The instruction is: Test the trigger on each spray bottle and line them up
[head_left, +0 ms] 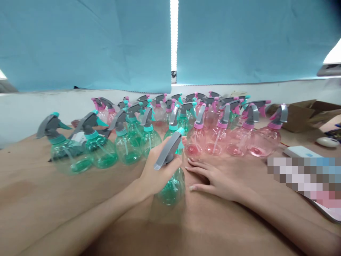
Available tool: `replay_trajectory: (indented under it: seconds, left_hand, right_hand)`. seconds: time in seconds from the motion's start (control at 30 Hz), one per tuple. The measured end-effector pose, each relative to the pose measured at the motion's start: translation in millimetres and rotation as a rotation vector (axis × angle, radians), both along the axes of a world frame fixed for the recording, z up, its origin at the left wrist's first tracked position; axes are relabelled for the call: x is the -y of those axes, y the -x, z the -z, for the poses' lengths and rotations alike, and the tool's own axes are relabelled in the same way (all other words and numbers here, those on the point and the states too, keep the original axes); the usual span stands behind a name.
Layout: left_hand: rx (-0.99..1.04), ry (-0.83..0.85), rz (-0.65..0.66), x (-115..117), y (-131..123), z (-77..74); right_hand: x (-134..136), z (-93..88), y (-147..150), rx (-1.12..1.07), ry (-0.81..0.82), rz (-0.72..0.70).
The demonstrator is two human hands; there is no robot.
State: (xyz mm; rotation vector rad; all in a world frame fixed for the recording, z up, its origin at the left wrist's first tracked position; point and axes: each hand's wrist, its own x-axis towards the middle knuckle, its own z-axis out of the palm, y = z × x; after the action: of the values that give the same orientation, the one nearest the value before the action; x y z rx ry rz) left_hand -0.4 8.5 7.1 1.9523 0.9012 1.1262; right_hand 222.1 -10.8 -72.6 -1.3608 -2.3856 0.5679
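Observation:
A green see-through spray bottle (172, 188) with a grey and teal trigger head stands near the middle of the table. My left hand (157, 167) is wrapped round its neck, just under the sprayer head. To its right, my right hand (210, 177) lies palm down on the tabletop with the fingers spread, holding nothing. Just beyond the hands is a front row of bottles: green spray bottles (128, 153) on the left and pink spray bottles (215, 142) on the right.
More pink and green spray bottles crowd behind the front row. On the right are an open cardboard box (298, 115), a white computer mouse (327, 142), a small white box (303, 152) and a blurred-out flat item. Blue curtains (87, 42) hang behind the brown table (119, 227).

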Motion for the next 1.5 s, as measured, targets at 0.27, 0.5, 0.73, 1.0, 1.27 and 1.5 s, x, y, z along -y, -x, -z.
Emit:
replay_trajectory:
  seconds: [0.27,0.5,0.73,1.0,1.27,1.5]
  left_hand:
    - [0.028,-0.023,-0.017,-0.6,-2.2,0.7]
    - [0.010,-0.002,-0.031,3.1,-4.0,-4.2]
    - [-0.013,0.008,-0.067,5.6,-4.2,-6.5]
    - [-0.031,0.004,-0.025,4.1,-3.2,-6.1]
    - [-0.002,0.009,-0.025,6.3,-4.8,-8.2]
    - [0.010,0.011,0.002,4.0,-3.7,-8.4]
  right_hand:
    - [-2.7,6.0,-1.8,-0.040,-0.009,-0.019]
    - [-2.2,4.4,-1.0,-0.031,-0.017,-0.020]
    - [-1.2,1.6,0.3,-0.032,0.000,-0.013]
    - [-3.2,4.2,-1.0,-0.006,0.004,-0.024]
    - [-3.6,9.2,-3.0,-0.022,-0.009,-0.031]
    - [-2.9,9.4,-2.9,-0.033,-0.010,-0.027]
